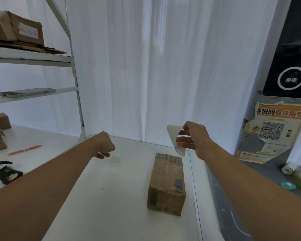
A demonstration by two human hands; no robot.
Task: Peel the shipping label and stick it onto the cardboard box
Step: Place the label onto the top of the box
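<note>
Right hand (196,138) pinches a white curled label (176,141) above the far end of the taped brown box (167,185) on the white table (111,197). Left hand (103,145) loosely fisted, empty. Orange pen (25,150) far left.

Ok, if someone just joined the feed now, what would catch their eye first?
Probably the white shipping label, pinched in the right hand and held in the air above the far end of the cardboard box on the white table. Next, the left hand, loosely curled and empty over the table's middle, then the orange QR-code poster at right.
</note>
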